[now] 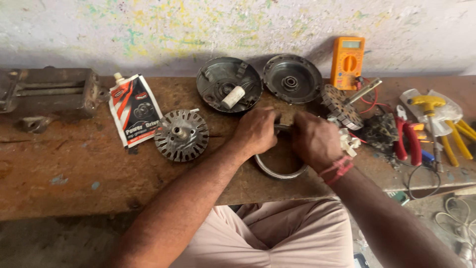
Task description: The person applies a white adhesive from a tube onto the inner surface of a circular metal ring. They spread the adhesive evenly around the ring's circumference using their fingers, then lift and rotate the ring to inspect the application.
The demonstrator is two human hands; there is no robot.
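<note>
With a vise (47, 94), a grease pouch (135, 110) and a slotted rotor (181, 135) off to the left, the left hand (256, 131) and right hand (316, 140) both grasp the metal ring (277, 171) at mid-bench, apparently mid-fitting, wrists bent inward, calling for steady, even pressure.

We hold a metal ring (278, 171) with left grip (256, 131) and right grip (316, 140); slotted rotor (181, 135) lies left of the left grip.
</note>
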